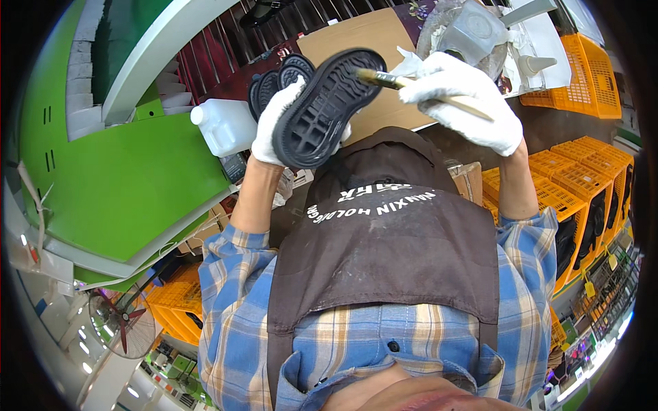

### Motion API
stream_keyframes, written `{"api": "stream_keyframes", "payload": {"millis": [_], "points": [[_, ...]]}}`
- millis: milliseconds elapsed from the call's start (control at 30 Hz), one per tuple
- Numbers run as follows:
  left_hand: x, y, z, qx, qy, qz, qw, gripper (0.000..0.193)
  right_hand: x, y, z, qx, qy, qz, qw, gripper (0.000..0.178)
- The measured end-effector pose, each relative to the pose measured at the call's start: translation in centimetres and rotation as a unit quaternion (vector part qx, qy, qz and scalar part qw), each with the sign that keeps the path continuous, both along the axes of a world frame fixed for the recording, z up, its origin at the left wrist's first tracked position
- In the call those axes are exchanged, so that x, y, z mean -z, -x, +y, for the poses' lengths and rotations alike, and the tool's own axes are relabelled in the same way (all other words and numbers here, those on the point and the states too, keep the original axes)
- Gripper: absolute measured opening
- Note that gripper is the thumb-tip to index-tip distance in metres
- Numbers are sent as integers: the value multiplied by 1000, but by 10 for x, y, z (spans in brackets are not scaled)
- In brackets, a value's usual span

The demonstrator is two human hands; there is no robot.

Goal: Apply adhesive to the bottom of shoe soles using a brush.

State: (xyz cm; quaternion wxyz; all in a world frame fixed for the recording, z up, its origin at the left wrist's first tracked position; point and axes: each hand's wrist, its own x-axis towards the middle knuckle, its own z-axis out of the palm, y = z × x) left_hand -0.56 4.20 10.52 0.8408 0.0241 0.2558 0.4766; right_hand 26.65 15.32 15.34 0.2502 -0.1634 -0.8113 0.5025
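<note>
A black shoe sole (322, 103) with a ribbed, grid-patterned inner side is held up by my left hand (277, 123), which wears a white glove and grips its left edge. My right hand (466, 103), gloved in white too, is closed around the pale handle of a paintbrush (384, 79). The brush's bristles touch or hover just over the sole's upper part; which of the two I cannot tell. More black soles (264, 89) sit close behind my left hand, partly hidden by it. Beneath the held sole lies a brown cardboard sheet (356, 38).
A white plastic jug (223, 127) stands by the green surface (130, 185) at left. At the upper right are a translucent container (473, 31) and a small white bottle (534, 65). Orange crates (582, 82) are at the right. A black shoe (264, 10) rests on the roller rack.
</note>
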Motion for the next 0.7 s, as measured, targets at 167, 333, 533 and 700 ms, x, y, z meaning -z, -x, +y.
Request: {"api": "stream_keyframes", "payload": {"millis": [167,333,533,700], "points": [[10,5,-2,-84,81,70,991,38,0,8,3,-84,-106,-63,989,36],[6,3,-2,-54,82,95,991,32,16,6,5,-55,-71,-56,994,31],[5,5,-4,4,58,67,996,36,37,5,-4,89,-110,-53,988,18],[0,-7,-7,21,-62,164,984,43,28,19,-16,162,123,-133,970,16]]}}
